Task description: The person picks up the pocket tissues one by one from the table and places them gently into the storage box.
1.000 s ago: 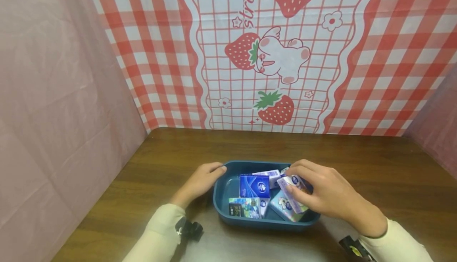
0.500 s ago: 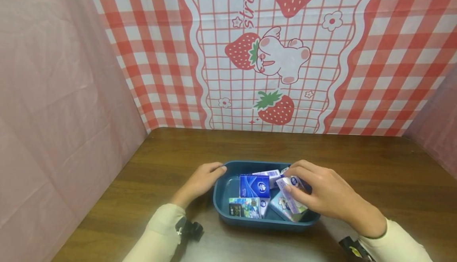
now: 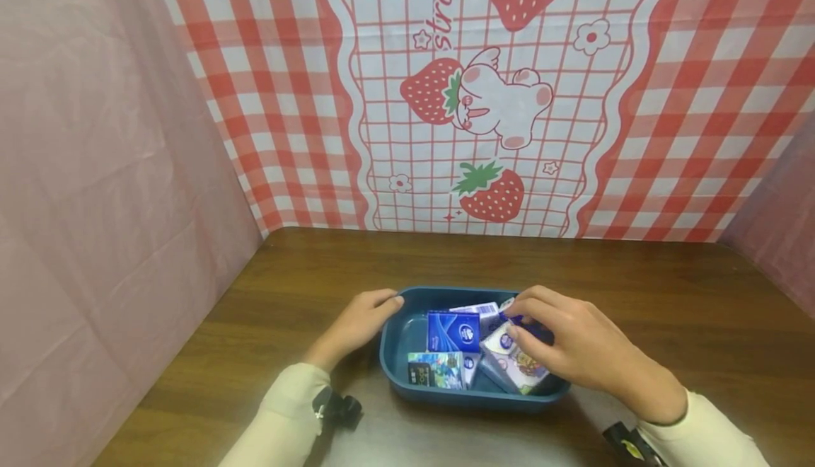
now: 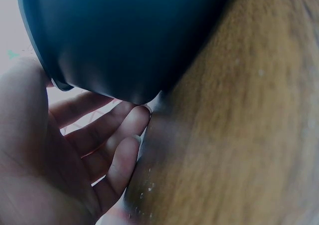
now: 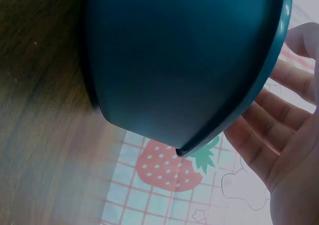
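In the head view, a dark blue plastic basin holds several small tissue packs. My left hand holds the basin's back left corner, thumb at the rim and fingers around the outer wall, as the left wrist view shows. Over the right end hovers my right hand, fingers bent and thumb apart from them. Its thumb tip is at the corner of a white patterned tissue pack, which lies flat on another pack. To the left are a dark blue tissue pack and a green-and-black one.
The basin stands on a brown wooden table. Behind hangs a red-and-white checked cloth with strawberries, and a pink cloth hangs at the left. More white-and-purple packs lie at the basin's back.
The white patterned tissue pack, earlier tilted between my right thumb and fingers, has dropped flat onto the pack beneath it. My right hand has barely moved; the left hand stays put.
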`<state>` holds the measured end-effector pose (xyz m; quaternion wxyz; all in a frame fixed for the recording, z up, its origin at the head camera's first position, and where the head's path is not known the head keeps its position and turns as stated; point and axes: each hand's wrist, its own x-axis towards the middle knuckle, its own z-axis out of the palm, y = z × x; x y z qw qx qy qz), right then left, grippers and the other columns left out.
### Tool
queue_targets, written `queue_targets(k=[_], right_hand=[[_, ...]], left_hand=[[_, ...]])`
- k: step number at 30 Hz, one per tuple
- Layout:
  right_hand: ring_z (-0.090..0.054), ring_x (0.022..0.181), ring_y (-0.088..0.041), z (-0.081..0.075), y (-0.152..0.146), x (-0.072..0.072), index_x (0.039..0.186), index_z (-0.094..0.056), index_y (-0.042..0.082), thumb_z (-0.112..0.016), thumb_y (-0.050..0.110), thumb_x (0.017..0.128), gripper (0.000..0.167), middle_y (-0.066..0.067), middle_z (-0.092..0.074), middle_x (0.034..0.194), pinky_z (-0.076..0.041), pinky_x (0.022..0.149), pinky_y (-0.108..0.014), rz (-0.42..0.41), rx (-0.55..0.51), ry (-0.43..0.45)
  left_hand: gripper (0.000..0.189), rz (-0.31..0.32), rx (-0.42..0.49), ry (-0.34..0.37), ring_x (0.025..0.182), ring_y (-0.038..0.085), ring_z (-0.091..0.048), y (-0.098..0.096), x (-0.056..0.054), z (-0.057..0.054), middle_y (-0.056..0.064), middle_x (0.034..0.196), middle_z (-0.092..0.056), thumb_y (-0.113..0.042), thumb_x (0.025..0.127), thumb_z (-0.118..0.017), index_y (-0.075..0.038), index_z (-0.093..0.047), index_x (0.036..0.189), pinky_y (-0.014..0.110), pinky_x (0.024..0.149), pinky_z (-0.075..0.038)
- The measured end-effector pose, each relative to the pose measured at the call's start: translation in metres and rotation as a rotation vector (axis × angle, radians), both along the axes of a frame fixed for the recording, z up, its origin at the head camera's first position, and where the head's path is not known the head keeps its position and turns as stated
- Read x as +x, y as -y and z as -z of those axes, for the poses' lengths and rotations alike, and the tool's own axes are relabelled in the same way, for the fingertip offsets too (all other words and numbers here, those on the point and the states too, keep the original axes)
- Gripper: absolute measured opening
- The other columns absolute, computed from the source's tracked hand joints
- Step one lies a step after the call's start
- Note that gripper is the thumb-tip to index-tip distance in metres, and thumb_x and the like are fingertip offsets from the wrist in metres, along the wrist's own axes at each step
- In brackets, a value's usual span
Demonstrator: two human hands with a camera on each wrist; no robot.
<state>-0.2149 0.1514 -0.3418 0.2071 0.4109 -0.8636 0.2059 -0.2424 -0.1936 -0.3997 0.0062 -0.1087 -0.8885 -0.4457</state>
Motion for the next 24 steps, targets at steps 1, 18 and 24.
queue_targets(k=[1,18,24], right_hand=[[-0.063,0.084,-0.003,0.000,0.000,0.000,0.108,-0.071,0.020,-0.082,0.023,0.082,0.028,0.016,-0.064,0.108,-0.059,0.072,-0.029,-0.002,-0.003,-0.005],[-0.058,0.078,-0.002,0.000,0.009,-0.012,0.104,-0.071,0.020,-0.077,0.016,0.086,0.019,0.016,-0.064,0.097,-0.055,0.065,-0.027,-0.041,-0.063,0.024],[-0.056,0.077,-0.002,0.001,0.007,-0.021,0.103,-0.072,0.020,-0.076,0.014,0.087,0.018,0.017,-0.064,0.095,-0.054,0.065,-0.025,-0.012,-0.085,0.028]], left_hand=[[0.034,0.000,0.003,0.000,0.102,0.019,-0.063,0.000,0.000,0.000,0.000,0.106,-0.070,-0.039,0.102,-0.054,-0.015,-0.071,0.117,0.047,0.094,-0.051],[0.035,-0.042,0.031,0.011,0.102,0.022,-0.065,0.017,0.003,-0.002,0.005,0.111,-0.070,-0.035,0.101,-0.057,-0.011,-0.071,0.121,0.047,0.091,-0.053],[0.036,-0.040,0.047,0.036,0.093,0.018,-0.065,0.025,0.000,-0.003,0.004,0.110,-0.070,-0.037,0.100,-0.058,-0.011,-0.070,0.122,0.037,0.079,-0.056]])
